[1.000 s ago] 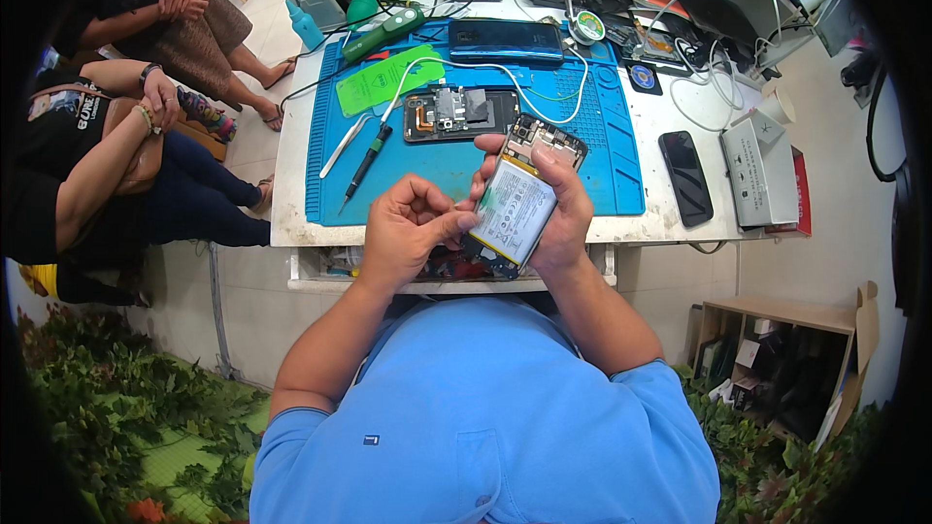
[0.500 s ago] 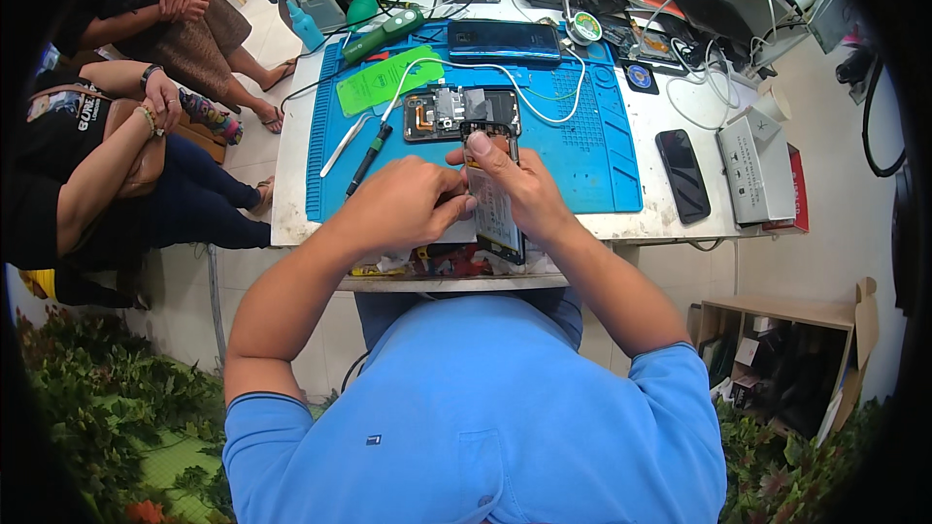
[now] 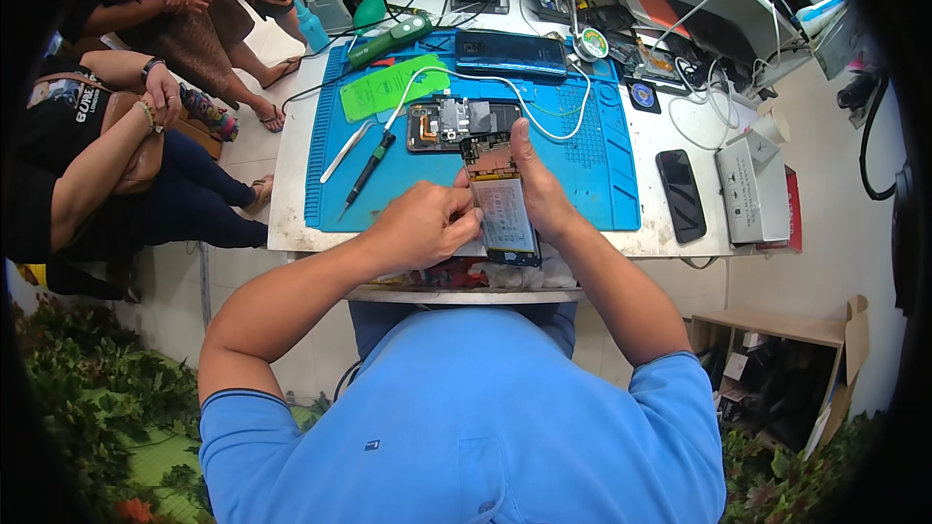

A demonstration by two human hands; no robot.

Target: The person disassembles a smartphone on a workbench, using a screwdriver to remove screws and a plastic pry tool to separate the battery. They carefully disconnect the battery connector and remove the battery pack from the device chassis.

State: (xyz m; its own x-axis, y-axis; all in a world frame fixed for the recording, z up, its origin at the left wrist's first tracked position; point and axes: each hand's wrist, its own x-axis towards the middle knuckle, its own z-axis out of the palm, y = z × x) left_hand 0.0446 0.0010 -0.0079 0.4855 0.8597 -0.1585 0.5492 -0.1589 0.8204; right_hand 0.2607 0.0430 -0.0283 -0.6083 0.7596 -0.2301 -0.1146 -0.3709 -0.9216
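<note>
My left hand (image 3: 429,224) and right hand (image 3: 544,196) sit close together, arms angled inward.
From afar, I see my left forearm (image 3: 325,272) slant in from a bent left elbow (image 3: 219,344), left thumb (image 3: 466,227) and index finger drawn together; my right forearm (image 3: 612,277) reaches in opposite, right thumb (image 3: 521,142) extended, the other right fingers mostly hidden.

We see small dark print on the pale face of the battery (image 3: 502,215), but it is too fine for us to make out. The white box (image 3: 755,192) bears dark lettering and symbols on its side, and the red box (image 3: 795,196) just beside it shows pale letters. On the dark shirt (image 3: 89,102) at the left we find pale lettering. The round spool (image 3: 590,44) carries a green and white label.
</note>
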